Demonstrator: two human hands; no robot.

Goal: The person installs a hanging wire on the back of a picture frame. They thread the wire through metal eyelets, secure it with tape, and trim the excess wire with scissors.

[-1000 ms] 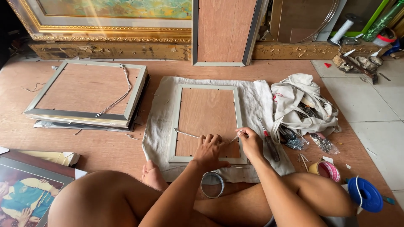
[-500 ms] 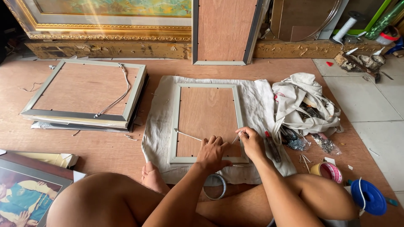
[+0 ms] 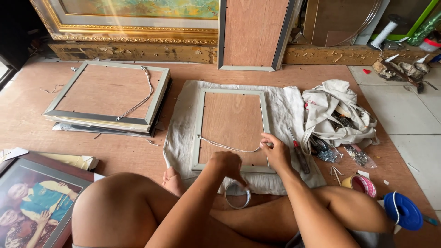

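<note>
Frame (image 3: 232, 128) on cloth (image 3: 285, 105), plywood floor (image 3: 27, 119).

Gold-framed painting (image 3: 138, 18) cut off at top, portrait (image 3: 32, 202) cropped at left, left hand's fingers (image 3: 239, 177) hidden.

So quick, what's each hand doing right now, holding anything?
Left hand: fingers curled over the picture frame's lower edge; a grip cannot be told.
Right hand: closed, pinching the hanging cord.

stacked frames (image 3: 108, 98), blue spool (image 3: 404, 210), perhaps tape (image 3: 363, 185)
</note>
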